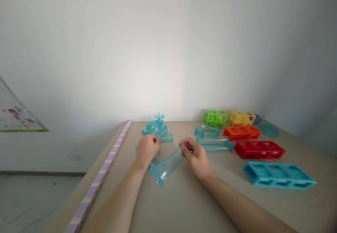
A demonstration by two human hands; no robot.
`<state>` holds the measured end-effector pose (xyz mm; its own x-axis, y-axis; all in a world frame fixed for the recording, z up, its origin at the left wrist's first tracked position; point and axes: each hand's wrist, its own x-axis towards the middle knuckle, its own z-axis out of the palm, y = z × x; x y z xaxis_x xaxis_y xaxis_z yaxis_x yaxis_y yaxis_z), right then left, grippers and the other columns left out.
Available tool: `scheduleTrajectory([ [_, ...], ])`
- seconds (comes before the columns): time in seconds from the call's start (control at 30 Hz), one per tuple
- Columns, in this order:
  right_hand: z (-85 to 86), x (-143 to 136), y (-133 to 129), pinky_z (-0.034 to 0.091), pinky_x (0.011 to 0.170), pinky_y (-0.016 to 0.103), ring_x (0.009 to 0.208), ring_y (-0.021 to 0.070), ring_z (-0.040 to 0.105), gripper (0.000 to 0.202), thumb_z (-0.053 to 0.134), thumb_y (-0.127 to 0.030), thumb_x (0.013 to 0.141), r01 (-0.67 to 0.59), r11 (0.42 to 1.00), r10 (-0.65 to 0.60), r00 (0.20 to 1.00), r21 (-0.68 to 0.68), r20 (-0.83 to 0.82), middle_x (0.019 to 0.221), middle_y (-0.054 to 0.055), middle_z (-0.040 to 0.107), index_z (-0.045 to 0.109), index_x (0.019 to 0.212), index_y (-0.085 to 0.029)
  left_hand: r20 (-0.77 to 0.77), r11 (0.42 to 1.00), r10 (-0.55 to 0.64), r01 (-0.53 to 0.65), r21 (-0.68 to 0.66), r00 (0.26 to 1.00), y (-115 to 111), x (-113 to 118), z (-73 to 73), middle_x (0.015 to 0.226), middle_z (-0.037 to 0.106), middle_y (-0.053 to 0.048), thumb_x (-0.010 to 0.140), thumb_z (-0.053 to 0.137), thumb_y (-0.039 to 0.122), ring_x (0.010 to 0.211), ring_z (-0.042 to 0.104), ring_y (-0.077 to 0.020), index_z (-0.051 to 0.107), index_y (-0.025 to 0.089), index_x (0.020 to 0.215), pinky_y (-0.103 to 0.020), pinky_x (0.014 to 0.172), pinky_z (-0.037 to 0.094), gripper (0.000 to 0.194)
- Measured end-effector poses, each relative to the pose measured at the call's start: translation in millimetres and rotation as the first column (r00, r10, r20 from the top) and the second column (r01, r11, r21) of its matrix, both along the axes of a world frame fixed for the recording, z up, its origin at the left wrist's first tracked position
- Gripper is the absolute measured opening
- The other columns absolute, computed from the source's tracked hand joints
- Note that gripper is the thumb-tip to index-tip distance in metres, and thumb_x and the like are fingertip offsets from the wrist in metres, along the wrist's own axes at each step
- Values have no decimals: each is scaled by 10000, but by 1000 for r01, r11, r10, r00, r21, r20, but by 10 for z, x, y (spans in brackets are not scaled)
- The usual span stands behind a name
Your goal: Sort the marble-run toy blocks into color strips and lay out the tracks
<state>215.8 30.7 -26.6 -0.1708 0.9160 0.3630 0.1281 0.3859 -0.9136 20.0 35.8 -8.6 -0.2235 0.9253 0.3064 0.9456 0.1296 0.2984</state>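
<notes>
A clear blue curved track piece (170, 164) slants over the table, its upper right end pinched in my right hand (195, 155). To the left, my left hand (147, 148) is closed with its fingers curled down; whether it grips anything is hidden. Another clear blue piece (154, 162) lies partly behind my left wrist and the held piece. Just beyond my left hand are a short straight clear piece (165, 138) and a small pile of curved clear pieces (155, 124). Beyond my right hand lie straight clear pieces (214, 145) and a curved one (207, 131).
On the right of the table (163, 212) stand open frame blocks: teal (279, 175), red (259, 149), orange (242, 133), yellow (241, 118), green (216, 118) and dark blue (257, 119). Round clear pieces (268, 130) lie behind. A purple striped strip (105, 169) runs along the left edge.
</notes>
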Motion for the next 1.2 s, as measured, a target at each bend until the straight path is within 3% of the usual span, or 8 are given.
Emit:
scheduleTrajectory([
  [0.13, -63, -46, 86, 403, 355, 215, 483, 137, 542, 276, 584, -391, 790, 64, 961, -124, 969, -268, -214, 630, 7, 605, 596, 936, -157, -6, 985, 87, -85, 148, 996, -12, -88, 45, 1124, 639, -119, 844, 519, 196, 1094, 570, -245, 637, 211, 1186, -348, 947, 415, 362],
  [0.23, -68, -71, 99, 486, 376, 238, 535, 167, 625, 310, 586, -368, 778, 80, 943, -160, 960, -323, -229, 692, 51, 665, 585, 980, -132, 63, 973, 97, -108, 205, 993, 11, -176, 7, 1172, 606, -135, 799, 568, 176, 1153, 528, -287, 697, 226, 1097, -400, 997, 388, 329],
  [0.4, -81, -99, 69, 584, 477, 279, 724, 229, 710, 387, 632, -342, 761, 69, 928, -168, 955, -367, -245, 811, 93, 720, 582, 1075, -123, 174, 973, 63, -100, 210, 983, 83, -286, -122, 937, 669, -92, 785, 571, 163, 864, 634, -227, 721, 196, 945, -328, 842, 469, 222],
  [0.6, -177, -132, 91, 603, 560, 301, 814, 234, 711, 388, 598, -325, 791, 32, 926, -110, 976, -377, -187, 847, 100, 720, 565, 1123, -125, 306, 929, 75, -178, 324, 949, 174, -390, -196, 837, 683, -71, 822, 574, 246, 796, 642, -218, 661, 181, 818, -318, 768, 466, 109],
  [0.83, -216, -135, 81, 469, 502, 260, 521, 142, 580, 338, 636, -281, 768, -36, 955, 34, 999, -295, -13, 613, -12, 624, 652, 1078, -149, 492, 809, 77, -343, 477, 867, 232, -392, -173, 788, 680, -55, 867, 481, 254, 773, 672, -209, 539, 185, 851, -334, 751, 484, 91],
  [0.93, -142, -124, 22, 384, 508, 248, 502, 124, 507, 262, 653, -271, 759, -66, 977, 92, 989, -202, 119, 539, -43, 554, 709, 997, -175, 516, 792, -15, -305, 529, 856, 216, -353, -154, 750, 683, -24, 908, 412, 261, 688, 679, -173, 494, 199, 923, -296, 698, 498, 104],
  [1.03, -70, -124, -41, 375, 553, 257, 570, 139, 530, 251, 608, -277, 802, -97, 992, 119, 942, -85, 315, 603, -21, 596, 711, 1011, -183, 477, 784, -76, -243, 571, 876, 199, -329, -135, 722, 666, -22, 888, 459, 269, 687, 661, -189, 496, 206, 882, -323, 716, 492, 73],
  [1.2, -17, -116, -85, 391, 593, 277, 602, 160, 546, 243, 572, -298, 837, -60, 998, 57, 898, -8, 437, 637, 2, 596, 706, 999, -177, 340, 772, -197, -68, 632, 919, 134, -244, -56, 761, 626, -40, 853, 519, 248, 796, 614, -222, 525, 207, 810, -362, 784, 468, 60],
])
